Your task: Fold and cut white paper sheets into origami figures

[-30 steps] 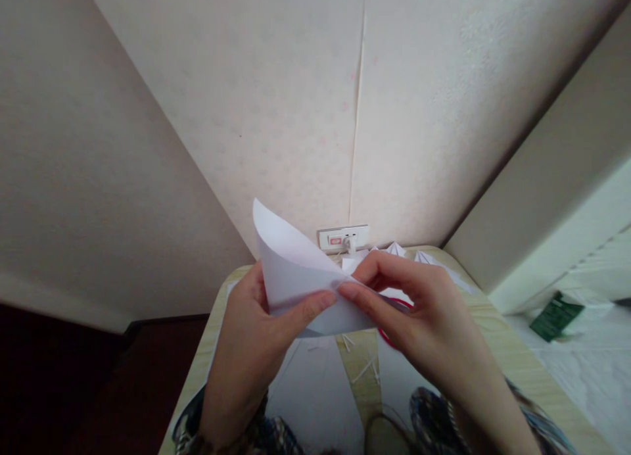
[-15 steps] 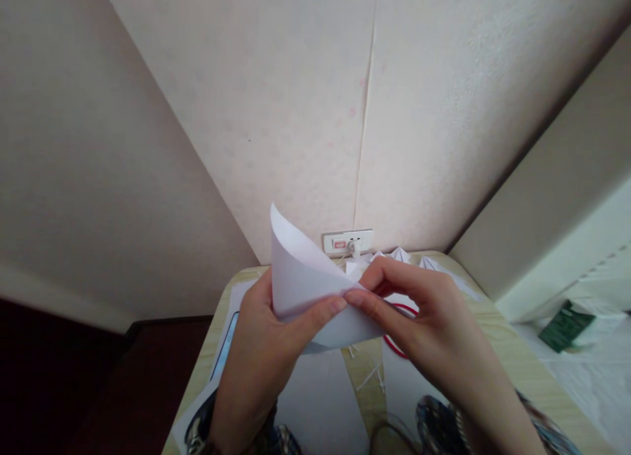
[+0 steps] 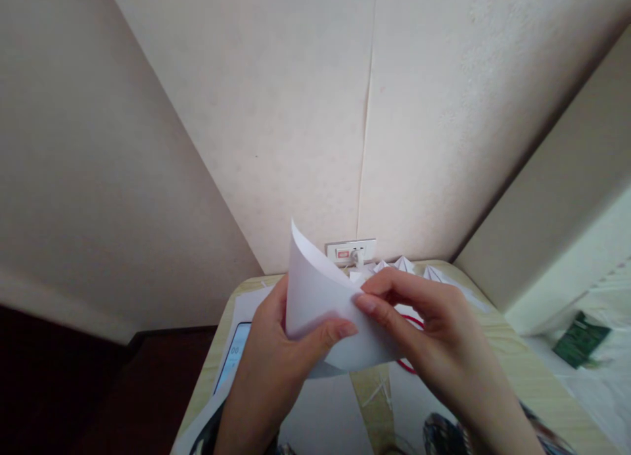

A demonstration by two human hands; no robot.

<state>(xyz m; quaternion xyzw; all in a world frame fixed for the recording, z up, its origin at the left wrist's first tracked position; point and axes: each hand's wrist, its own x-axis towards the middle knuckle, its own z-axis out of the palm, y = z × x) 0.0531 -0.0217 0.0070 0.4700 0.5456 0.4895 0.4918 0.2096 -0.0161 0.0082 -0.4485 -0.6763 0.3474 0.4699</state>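
Left hand and right hand, both bare, are near each other, and from my distant post I see them both closed on one curled sheet of plain white paper. This sheet is in the air above the pale wood-grain table, in front of the person; it is bent into a rounded, cone-like form, and its upper left corner stands up in a sharp point. On the left hand, the thumb lies across the near face of the paper, while the other fingers are hidden behind it. On the right hand, the thumb and the forefinger pinch the upper edge, and the thumb tips of the two hands are close but do not touch. Beside the left wrist I see a dark-framed phone with a light blue screen, lying on a flat white sheet. Below the right hand, a thin red ring-shaped object shows only in part, so I cannot tell what it is. Thin white sticks lie crossed on the table, nearer to the person. At the far edge stand folded white paper pieces with pointed tops, and just above them, a white wall socket holds a white plug.
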